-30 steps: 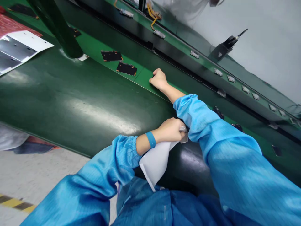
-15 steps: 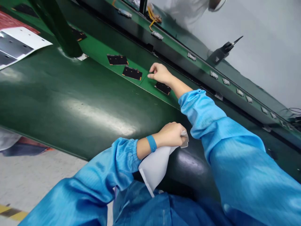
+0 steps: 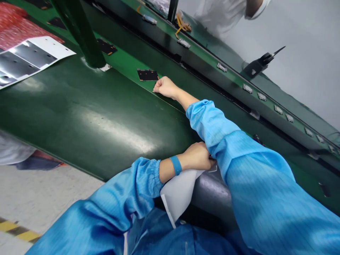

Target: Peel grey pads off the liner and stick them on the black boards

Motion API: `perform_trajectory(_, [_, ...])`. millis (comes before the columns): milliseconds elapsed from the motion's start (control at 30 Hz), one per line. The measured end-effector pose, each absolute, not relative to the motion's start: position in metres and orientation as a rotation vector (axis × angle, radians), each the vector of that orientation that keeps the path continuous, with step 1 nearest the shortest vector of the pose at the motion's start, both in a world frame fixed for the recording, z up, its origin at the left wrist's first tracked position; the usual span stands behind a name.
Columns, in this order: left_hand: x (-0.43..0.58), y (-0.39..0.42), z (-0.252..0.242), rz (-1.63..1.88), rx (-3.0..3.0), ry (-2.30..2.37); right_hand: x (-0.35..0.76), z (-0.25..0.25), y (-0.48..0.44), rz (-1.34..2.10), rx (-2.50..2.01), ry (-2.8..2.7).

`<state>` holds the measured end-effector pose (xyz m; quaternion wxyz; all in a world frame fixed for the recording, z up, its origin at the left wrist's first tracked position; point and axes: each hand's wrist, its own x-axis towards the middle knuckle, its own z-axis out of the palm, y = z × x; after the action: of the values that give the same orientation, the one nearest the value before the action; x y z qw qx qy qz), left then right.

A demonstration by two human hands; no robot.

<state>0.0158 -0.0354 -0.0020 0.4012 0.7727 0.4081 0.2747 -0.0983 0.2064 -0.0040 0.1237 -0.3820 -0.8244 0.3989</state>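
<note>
My left hand point(image 3: 198, 156), with a blue band at the wrist, is closed on a white sheet point(image 3: 179, 191) that hangs down below it near the table's front edge. Part of that hand lies behind my right sleeve. My right hand point(image 3: 165, 87) reaches over the green strip at the back of the table, its fingers pinched at a black part that they mostly hide. Just beyond the fingertips a black rectangular piece point(image 3: 147, 75) with orange corners lies flat. Another black piece point(image 3: 106, 46) rests farther left, behind the post.
A dark green post point(image 3: 79, 35) stands at the left. Beside it lie a printed sheet point(image 3: 39, 53) and red wrap point(image 3: 16, 28). Small metallic parts point(image 3: 247, 88) line a raised ledge. A black tool point(image 3: 256, 65) and a person's white sleeve point(image 3: 217, 16) are beyond.
My right hand has moved left and down onto a black piece, its fingers now closer together. My left hand still grips the white sheet and is now partly behind the right sleeve. The view has shifted slightly.
</note>
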Motion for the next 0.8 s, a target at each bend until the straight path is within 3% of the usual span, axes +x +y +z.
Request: perform_trajectory(800, [0.013,-0.036,0.011,0.633,1.965,1.05,-0.061,0.011,0.184,0.929,-1.333,-2.519])
